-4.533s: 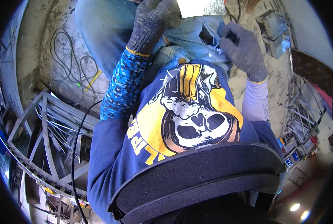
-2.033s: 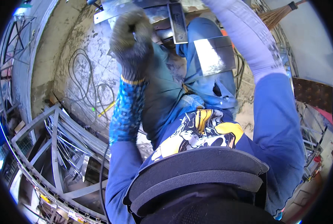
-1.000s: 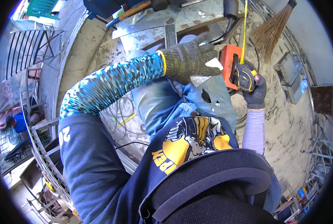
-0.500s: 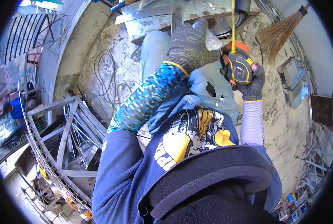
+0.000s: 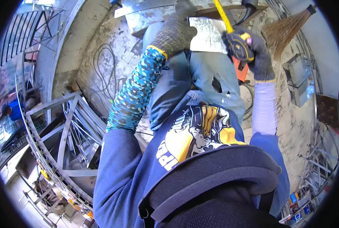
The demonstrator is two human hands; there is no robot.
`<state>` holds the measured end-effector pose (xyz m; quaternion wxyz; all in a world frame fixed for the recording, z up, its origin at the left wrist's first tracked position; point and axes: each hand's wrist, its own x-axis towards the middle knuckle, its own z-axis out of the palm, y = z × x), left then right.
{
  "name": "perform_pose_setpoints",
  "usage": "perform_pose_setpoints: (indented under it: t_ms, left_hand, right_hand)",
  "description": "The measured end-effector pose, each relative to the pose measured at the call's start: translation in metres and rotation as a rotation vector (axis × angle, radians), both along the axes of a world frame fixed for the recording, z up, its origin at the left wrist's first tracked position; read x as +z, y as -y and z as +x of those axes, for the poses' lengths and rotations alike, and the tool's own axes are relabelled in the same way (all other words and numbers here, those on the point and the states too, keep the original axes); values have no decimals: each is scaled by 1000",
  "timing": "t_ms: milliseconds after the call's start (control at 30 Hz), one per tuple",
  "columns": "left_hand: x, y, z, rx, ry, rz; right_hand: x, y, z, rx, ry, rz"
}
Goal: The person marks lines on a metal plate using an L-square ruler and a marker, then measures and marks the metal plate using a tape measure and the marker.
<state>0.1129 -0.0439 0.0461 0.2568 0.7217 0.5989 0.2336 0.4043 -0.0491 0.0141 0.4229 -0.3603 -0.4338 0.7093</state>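
My left hand [image 5: 176, 36], in a dark knit glove with a yellow cuff, grips the left edge of a flat, shiny metal plate [image 5: 209, 36] above my knees. Gloved as well, my right hand [image 5: 261, 59] is closed round a black and yellow tape measure [image 5: 241, 46] by the plate's right edge. Its yellow blade [image 5: 223, 16] runs out of the case toward the far side. The fingers of my left hand are partly blurred. Below the tape case shows an orange object [image 5: 240, 70], whose kind I cannot make out.
Ahead lie larger metal sheets [image 5: 145, 17]. A straw broom [image 5: 289, 32] leans at the far right, above metal box pieces [image 5: 299, 79]. Dark cable [image 5: 105, 72] loops over the floor at left, near a metal frame holding long metal strips [image 5: 80, 129].
The metal plate has come into fuller view, turned flat between my hands. My left hand has shifted left, and my right hand has moved the tape measure slightly farther away, its blade now slanting left.
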Motion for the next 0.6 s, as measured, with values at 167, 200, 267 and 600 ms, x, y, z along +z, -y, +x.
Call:
perform_pose_setpoints:
  t_ms: [167, 200, 267, 600]
  left_hand:
    - [5, 19, -3, 132, 298, -142]
    - [9, 20, -7, 117, 272, -150]
    - [-19, 17, -20, 81, 389, -153]
    - [-32, 13, -17, -194, 524, 9]
  right_hand:
    - [19, -30, -1, 121, 55, 6]
    - [18, -32, 0, 154, 43, 29]
    - [18, -32, -1, 146, 26, -12]
    - [20, -19, 3, 66, 51, -46]
